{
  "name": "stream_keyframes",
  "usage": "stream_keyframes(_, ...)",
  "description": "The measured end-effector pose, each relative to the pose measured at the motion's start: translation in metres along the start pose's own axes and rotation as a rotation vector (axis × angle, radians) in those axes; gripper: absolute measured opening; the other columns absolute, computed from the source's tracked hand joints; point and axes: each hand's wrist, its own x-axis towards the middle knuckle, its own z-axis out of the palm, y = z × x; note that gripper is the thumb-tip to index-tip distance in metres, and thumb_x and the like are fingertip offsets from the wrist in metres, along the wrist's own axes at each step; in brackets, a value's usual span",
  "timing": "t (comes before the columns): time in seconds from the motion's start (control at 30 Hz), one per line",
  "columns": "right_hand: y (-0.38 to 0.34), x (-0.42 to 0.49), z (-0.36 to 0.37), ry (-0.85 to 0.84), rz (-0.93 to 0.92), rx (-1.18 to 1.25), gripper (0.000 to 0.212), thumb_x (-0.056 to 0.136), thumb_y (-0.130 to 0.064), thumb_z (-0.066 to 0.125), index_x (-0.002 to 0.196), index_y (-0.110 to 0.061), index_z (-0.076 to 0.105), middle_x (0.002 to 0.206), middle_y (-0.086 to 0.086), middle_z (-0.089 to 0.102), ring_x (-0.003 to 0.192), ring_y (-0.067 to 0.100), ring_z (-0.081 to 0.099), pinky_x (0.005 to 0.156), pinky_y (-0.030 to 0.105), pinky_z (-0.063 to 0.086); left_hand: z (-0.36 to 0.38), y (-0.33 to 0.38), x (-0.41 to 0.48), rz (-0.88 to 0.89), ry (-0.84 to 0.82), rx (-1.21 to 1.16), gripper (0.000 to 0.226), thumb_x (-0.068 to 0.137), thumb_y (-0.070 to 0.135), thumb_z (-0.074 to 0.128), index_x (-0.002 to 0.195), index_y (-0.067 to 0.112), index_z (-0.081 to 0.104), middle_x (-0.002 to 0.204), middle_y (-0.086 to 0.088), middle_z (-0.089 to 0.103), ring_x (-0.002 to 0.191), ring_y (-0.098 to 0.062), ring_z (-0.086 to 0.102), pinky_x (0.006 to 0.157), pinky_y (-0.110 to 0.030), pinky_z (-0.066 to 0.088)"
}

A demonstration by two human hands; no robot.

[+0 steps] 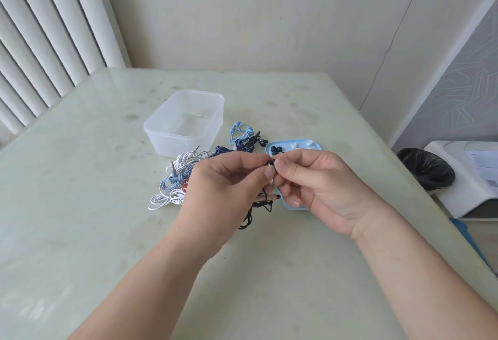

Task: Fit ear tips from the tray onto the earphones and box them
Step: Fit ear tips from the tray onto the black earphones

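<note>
Pale counter (94, 191): left hand (223, 191) and right hand (318, 186) together pinch one earphone (272, 181), apparently seating a black tip (271, 163); far box (161, 132) empty, tangled earphones (175, 180) waiting.

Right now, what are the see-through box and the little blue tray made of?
The box looks like plastic: cloudy-clear, smooth, and the table shows through its walls. The tray also seems plastic: solid light blue, with a smooth, rounded rim. Looks alone can't prove it.
</note>
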Motion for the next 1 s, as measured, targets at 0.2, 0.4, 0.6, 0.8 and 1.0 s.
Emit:
stream_keyframes(0.2,0.0,0.002,-0.001,0.071,-0.041,0.052,0.012,0.094,-0.009,0.062,0.087,-0.004,0.071,0.073,0.01,0.066,0.061,0.018,0.054,0.047,0.026,0.04,-0.002,0.003,0.0,-0.002,0.025,0.089,0.022,0.094,0.007,0.073,0.095,0.027,0.081,0.087,0.004,0.081,0.084,-0.012,0.078,0.078,-0.021,0.059)
stream_keyframes(0.4,-0.002,0.002,-0.006,0.038,-0.019,0.068,0.012,0.094,0.001,0.059,0.099,-0.001,0.071,0.081,0.016,0.069,0.064,0.02,0.059,0.049,0.026,0.044,-0.002,0.004,0.004,-0.06,0.185,0.108,0.028,0.085,0.016,0.084,0.109,0.026,0.074,0.09,0.012,0.08,0.072,0.0,0.074,0.059,-0.01,0.05)
stream_keyframes(0.6,-0.002,0.002,-0.01,0.054,-0.003,0.043,0.01,0.09,-0.002,0.065,0.098,0.002,0.069,0.082,0.018,0.071,0.064,0.021,0.062,0.053,0.026,0.051,-0.004,0.003,0.003,-0.028,0.147,0.052,0.011,0.083,0.019,0.085,0.093,0.021,0.079,0.077,0.007,0.079,0.06,0.0,0.066,0.055,-0.012,0.046)
stream_keyframes(0.8,0.006,0.001,-0.004,0.083,-0.078,-0.203,0.006,0.093,-0.01,0.071,0.095,-0.006,0.076,0.073,0.006,0.069,0.064,0.02,0.057,0.053,0.03,0.044,0.002,0.003,-0.001,0.036,0.025,0.083,0.015,0.095,0.011,0.072,0.101,0.023,0.078,0.084,0.009,0.08,0.069,0.004,0.069,0.059,-0.007,0.045)
stream_keyframes(1.0,0.007,0.0,0.002,0.099,-0.093,-0.216,0.007,0.09,-0.014,0.075,0.094,-0.015,0.08,0.064,0.0,0.07,0.065,0.025,0.048,0.051,0.029,0.035,0.004,-0.002,-0.002,0.022,0.061,0.047,0.017,0.097,0.011,0.07,0.105,0.024,0.076,0.084,0.007,0.081,0.083,-0.007,0.078,0.073,-0.016,0.056)
